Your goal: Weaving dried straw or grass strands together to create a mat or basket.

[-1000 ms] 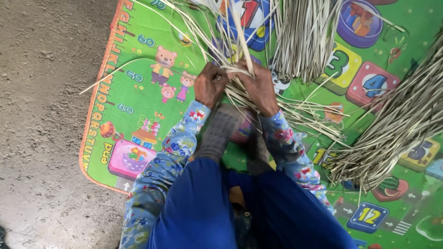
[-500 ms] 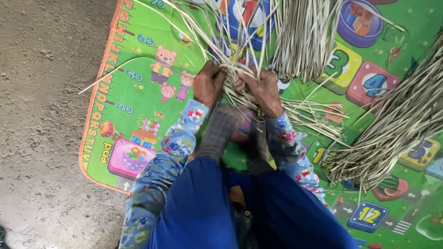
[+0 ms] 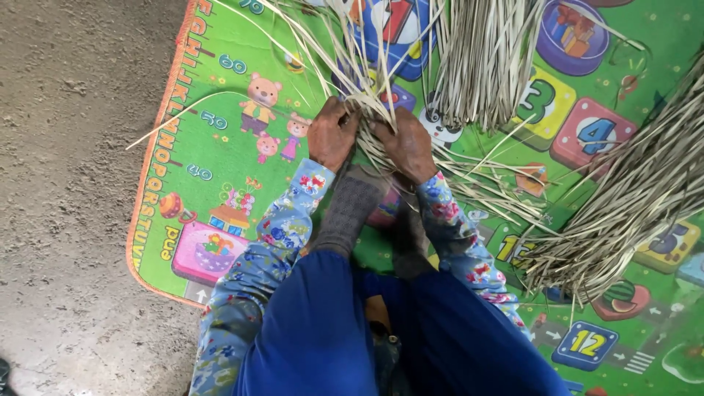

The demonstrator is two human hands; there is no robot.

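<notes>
My left hand (image 3: 331,134) and my right hand (image 3: 405,146) sit side by side, both closed on a crossing cluster of pale dried reed strips (image 3: 364,97) on a green children's play mat (image 3: 220,154). The strips fan out upward and to both sides from between my fingers. My feet in grey socks (image 3: 352,209) lie just below my hands, pressing on the lower ends of the strips. Floral sleeves and blue trousers fill the bottom of the head view.
A loose bundle of reed strips (image 3: 480,62) lies at the top centre, and a larger sheaf (image 3: 623,205) runs across the right. Bare concrete floor (image 3: 66,183) lies left of the mat's orange edge.
My hands have shifted slightly closer together on the strips; the strips between them have been worked and bent a little. The bundles on the mat have not moved.
</notes>
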